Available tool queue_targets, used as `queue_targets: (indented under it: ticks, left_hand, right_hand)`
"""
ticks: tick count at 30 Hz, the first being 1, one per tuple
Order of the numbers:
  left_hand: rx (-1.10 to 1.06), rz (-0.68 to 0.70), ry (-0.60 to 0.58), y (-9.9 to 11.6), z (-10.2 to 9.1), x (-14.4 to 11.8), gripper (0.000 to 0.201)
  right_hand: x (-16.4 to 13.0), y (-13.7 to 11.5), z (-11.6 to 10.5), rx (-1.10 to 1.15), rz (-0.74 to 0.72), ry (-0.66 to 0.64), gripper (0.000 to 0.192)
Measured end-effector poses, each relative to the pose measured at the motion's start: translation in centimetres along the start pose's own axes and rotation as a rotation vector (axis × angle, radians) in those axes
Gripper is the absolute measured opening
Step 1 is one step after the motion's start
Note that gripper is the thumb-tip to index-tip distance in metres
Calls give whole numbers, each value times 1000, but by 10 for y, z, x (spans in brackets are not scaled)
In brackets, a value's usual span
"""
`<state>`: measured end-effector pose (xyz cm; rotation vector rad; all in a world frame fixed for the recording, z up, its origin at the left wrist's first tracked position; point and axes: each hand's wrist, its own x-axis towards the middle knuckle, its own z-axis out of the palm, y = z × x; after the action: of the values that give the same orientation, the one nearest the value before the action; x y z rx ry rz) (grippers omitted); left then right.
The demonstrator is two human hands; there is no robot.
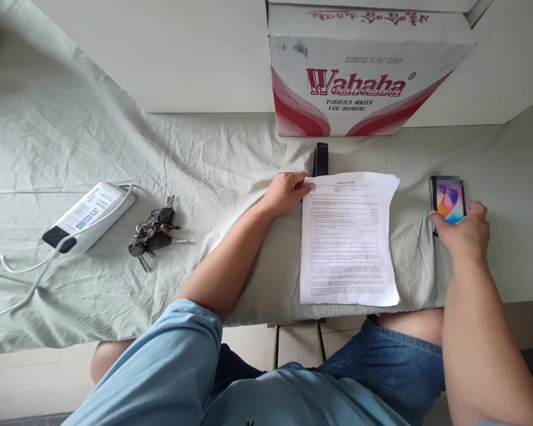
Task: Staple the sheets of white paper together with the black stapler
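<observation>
A sheaf of printed paper (347,239) lies on the cloth in front of me, its right edge slightly curled. My left hand (286,193) is closed at its upper left corner, thumb on top and the other fingers partly hidden. Just beyond that corner, a black stapler (321,158) is partly covered by the paper's top edge. Off to the right, my right hand (464,231) has its thumb and fingers around the lower sides of a smartphone (448,201), whose screen is lit with a colourful picture.
A white and red water carton (359,89) stands against the wall at the back. On the left are a bunch of keys (153,234) and a white box-shaped device (89,216) with a white cable (39,281). A wrinkled pale green cloth (231,148) covers the table.
</observation>
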<state>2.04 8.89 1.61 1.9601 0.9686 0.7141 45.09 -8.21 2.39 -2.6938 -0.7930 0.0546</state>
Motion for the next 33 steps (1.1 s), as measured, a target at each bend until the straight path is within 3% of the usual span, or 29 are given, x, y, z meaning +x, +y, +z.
queue_targets:
  ticks: [4, 6, 8, 10, 13, 18, 20, 24, 27, 33]
  left_hand:
    - [-2, 2, 3, 0, 0, 1, 39]
    - [-15, 2, 10, 0, -1, 1, 41]
    - [-51, -12, 8, 0, -2, 1, 44]
    - [-105, -38, 2, -1, -4, 1, 47]
    - [-212, -80, 10, -3, -5, 1, 57]
    - [-454, -135, 118, -9, 0, 4, 75]
    - [-572, -153, 169, -11, 3, 5, 79]
    - [-628, -145, 215, -13, 5, 5, 84]
    - [-579, -126, 158, -11, 3, 3, 84]
    - [-529, -142, 28, -2, -1, 2, 85]
  right_hand:
    - [4, -2, -8, -25, 3, 72, 111]
    - [-8, -5, -7, 32, -74, 139, 99]
    - [-28, -9, 2, 223, -251, 133, 73]
    - [-50, -18, 15, 521, -351, 17, 71]
    - [-72, -36, 30, 668, -406, -137, 82]
    - [-82, -71, 32, 948, -365, -426, 93]
    - [-86, -80, 33, 963, -341, -473, 88]
    - [-97, -84, 37, 972, -286, -354, 57]
    - [-98, -80, 31, 968, -272, -215, 39]
    - [-87, -74, 7, 798, -279, -11, 32]
